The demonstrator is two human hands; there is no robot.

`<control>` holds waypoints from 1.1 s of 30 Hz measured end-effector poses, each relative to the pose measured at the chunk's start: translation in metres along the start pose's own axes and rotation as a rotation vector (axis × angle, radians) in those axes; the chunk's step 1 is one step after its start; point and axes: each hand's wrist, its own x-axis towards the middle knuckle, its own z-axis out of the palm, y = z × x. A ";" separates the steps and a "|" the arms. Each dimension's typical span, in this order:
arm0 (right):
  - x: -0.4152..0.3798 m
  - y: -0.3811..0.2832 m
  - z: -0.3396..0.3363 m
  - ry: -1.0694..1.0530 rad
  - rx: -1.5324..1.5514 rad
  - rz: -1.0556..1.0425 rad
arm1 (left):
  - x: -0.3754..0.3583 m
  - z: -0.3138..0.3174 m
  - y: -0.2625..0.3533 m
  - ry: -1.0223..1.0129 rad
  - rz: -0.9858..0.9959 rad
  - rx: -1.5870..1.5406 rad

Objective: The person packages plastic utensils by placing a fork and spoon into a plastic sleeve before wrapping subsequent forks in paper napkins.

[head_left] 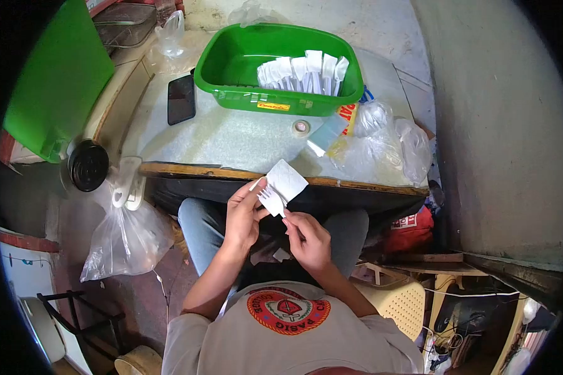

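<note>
Above my lap, near the table's front edge, my left hand (244, 215) pinches a white plastic fork (271, 200) together with a white paper napkin (286, 180). The fork's tines point up and left, with the napkin behind them and to the right. My right hand (308, 239) has its fingertips closed on the lower end of the fork. Further back on the table stands a green basin (231, 59). Several white wrapped bundles (313, 62) lean in a row at its right side.
A black phone (181, 100) lies left of the basin. A tape roll (301, 128), a bluish plastic packet (329, 132) and clear plastic bags (388, 140) are at the right. A clear bag (128, 237) hangs at the table's left.
</note>
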 end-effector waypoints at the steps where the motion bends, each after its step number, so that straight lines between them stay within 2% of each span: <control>1: 0.000 0.001 0.000 -0.004 0.022 0.005 | 0.000 -0.001 -0.001 -0.001 -0.001 0.000; 10: 0.002 0.009 -0.006 -0.029 0.178 0.162 | 0.000 0.007 -0.001 -0.016 -0.033 -0.025; 17: 0.006 0.013 -0.011 -0.019 0.108 0.169 | -0.004 0.013 -0.016 -0.043 0.095 0.075; 20: 0.007 0.012 -0.008 -0.020 0.047 0.134 | -0.004 0.015 -0.015 -0.020 0.139 0.085; 22: 0.008 0.012 -0.004 0.014 -0.118 -0.033 | -0.003 0.011 -0.013 -0.007 0.161 0.074; 26: 0.004 0.015 0.006 0.024 -0.131 -0.069 | -0.002 0.005 -0.009 -0.068 0.214 0.125; 31: 0.006 0.008 0.007 -0.045 0.157 0.069 | -0.006 0.007 -0.004 -0.130 0.241 0.111; 33: 0.003 0.007 0.004 -0.062 0.188 0.132 | -0.009 0.012 -0.001 -0.182 0.195 0.056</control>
